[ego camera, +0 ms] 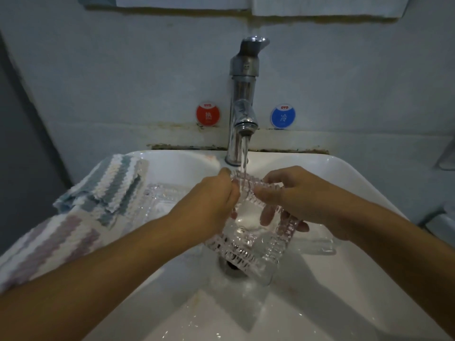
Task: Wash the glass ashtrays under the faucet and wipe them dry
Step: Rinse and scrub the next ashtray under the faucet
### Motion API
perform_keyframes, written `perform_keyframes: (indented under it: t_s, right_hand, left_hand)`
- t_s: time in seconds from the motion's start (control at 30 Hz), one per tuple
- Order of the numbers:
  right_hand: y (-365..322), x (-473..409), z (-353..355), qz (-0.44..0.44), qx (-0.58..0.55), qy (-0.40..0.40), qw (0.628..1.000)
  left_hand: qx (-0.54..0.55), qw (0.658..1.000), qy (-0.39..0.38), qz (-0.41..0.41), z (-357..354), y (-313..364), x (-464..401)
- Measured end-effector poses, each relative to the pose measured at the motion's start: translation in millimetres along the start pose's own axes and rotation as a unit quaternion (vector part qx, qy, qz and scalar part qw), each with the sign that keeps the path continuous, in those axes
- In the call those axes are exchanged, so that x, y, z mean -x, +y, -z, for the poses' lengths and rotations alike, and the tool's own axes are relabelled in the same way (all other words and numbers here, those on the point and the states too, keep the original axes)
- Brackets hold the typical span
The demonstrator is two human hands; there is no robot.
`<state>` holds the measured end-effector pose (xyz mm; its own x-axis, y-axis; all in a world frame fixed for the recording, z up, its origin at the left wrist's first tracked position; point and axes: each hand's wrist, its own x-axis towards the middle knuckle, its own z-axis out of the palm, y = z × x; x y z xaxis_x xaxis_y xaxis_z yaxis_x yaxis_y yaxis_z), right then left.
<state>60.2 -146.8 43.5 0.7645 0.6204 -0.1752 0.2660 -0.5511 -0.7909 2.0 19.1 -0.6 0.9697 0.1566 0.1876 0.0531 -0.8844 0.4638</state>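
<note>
White ceramic sink (pixel 344 173); both hands (pixel 248 203) gripping ribbed square glass ashtray (pixel 253 242), seemingly tilted, under faucet (pixel 242 99).

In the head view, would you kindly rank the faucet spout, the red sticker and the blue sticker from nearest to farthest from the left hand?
From the left hand, gripping the ashtray's left side:
1. Faucet spout, just above and slightly right, its stream falling beside the hand.
2. Red sticker, on the wall, up and slightly left.
3. Blue sticker, on the wall beyond the faucet, to the right.
</note>
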Motion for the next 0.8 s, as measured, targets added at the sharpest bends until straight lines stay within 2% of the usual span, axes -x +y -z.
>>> perform_keyframes:
  t_s: [0.13, 0.4, 0.5, 0.6, 0.8]
  right_hand:
    - [-1.0, 1.9, 1.9, 0.001, -0.01, 0.001, 1.0]
    - [-3.6, 5.5, -0.4, -0.017, 0.004, -0.005, 1.0]
    - [-4.3, 5.5, 2.8, -0.021, 0.013, 0.0, 1.0]
    - [-5.3, 6.3, 3.6, -0.025, 0.01, -0.001, 1.0]
    - [-5.2, 6.0, 1.7, -0.03, 0.002, -0.01, 1.0]
  left_hand:
    - [0.085, 0.996, 0.002, -0.01, 2.0, 1.6, 1.0]
    - [-0.012, 1.0, 0.004, -0.001, -2.7, 1.0, -1.6]
    - [0.026, 0.999, -0.017, -0.009, -3.8, 0.4, -0.6]
    - [0.079, 0.997, -0.006, -0.014, -2.3, -0.4, -0.8]
    - [0.001, 1.0, 0.009, -0.024, -0.2, 0.4, -1.9]
